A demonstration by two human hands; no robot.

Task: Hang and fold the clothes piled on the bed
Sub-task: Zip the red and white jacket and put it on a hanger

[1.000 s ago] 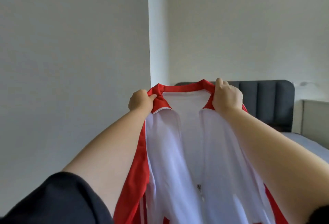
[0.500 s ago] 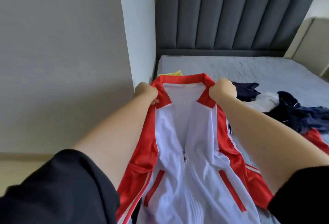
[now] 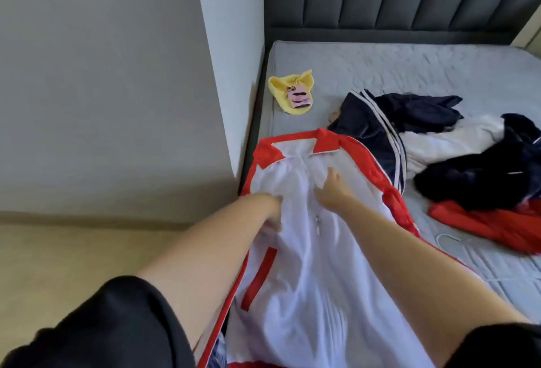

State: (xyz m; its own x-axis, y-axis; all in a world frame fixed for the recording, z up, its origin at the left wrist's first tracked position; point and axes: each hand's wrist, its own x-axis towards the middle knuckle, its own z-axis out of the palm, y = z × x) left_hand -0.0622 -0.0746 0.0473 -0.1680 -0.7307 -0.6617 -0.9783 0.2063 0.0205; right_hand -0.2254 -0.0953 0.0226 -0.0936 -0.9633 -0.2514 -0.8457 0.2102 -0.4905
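One red-trimmed white zip jacket is laid on the grey quilted mattress — the right hand is spread flat on it; the left hand is blurred, its grip not discernible.

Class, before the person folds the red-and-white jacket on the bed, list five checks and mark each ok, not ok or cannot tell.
1. Red-and-white zip jacket lies front up on grey mattress: ok.
2. Fabric smooth: not ok, chest is wrinkled.
3. Right hand flat on jacket: ok.
4. Left hand grip: cannot tell, blurred.
5. White wire hanger lies on mattress beside jacket: ok.
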